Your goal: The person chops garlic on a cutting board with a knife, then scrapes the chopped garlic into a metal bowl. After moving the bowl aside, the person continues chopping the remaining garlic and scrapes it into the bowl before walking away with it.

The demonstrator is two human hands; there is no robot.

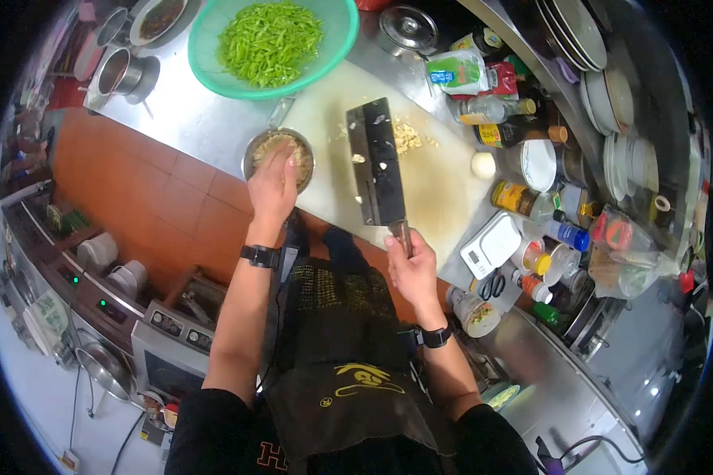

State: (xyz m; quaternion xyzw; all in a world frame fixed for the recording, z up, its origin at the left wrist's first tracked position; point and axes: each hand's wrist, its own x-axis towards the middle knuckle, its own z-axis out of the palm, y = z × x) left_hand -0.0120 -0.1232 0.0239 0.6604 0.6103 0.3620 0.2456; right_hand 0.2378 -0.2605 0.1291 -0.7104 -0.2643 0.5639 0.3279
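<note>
My right hand (412,265) is wrapped around the handle of a broad dark cleaver (380,162). Its blade is over the white cutting board (333,186), with small pale bits stuck to it. Beside the blade lies a pile of chopped pale garlic-like pieces (408,138). My left hand (277,178) reaches into a small metal pan (310,162) at the board's left edge, fingers stretched downward onto pale shredded or minced contents (271,145). Its fingertips are partly hidden, and I cannot make out anything held in them.
A green colander (337,55) of sliced green peppers (269,39) stands at the back. To the right are a peeled white onion or egg (483,165), a kitchen scale (491,245), scissors (493,285), several bottles (523,198) and stacked plates (630,166). Metal pots (121,75) sit at left.
</note>
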